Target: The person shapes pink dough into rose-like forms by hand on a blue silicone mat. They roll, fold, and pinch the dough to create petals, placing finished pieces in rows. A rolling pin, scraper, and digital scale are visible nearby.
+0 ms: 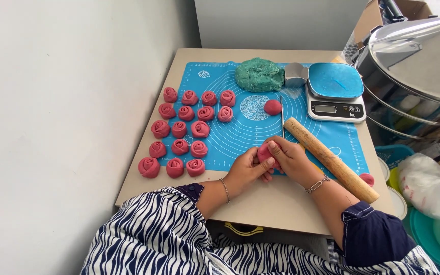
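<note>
A small piece of pink dough [266, 151] is held between both of my hands, low over the front of a blue silicone mat [240, 133]. My left hand [245, 169] cups it from the left. My right hand [292, 159] closes over it from the right, thumb on top. Several pink rose-shaped dough pieces [186, 131] lie in rows on the left of the mat and table. A pink dough ball [272, 107] rests mid-mat, beside a thin metal stick [282, 117].
A wooden rolling pin [329, 159] lies diagonally at the right. At the back are a lump of green dough [259, 74], a small metal cup [296, 74] and a kitchen scale [335, 91]. A large steel steamer [418, 66] stands right. A wall runs along the left.
</note>
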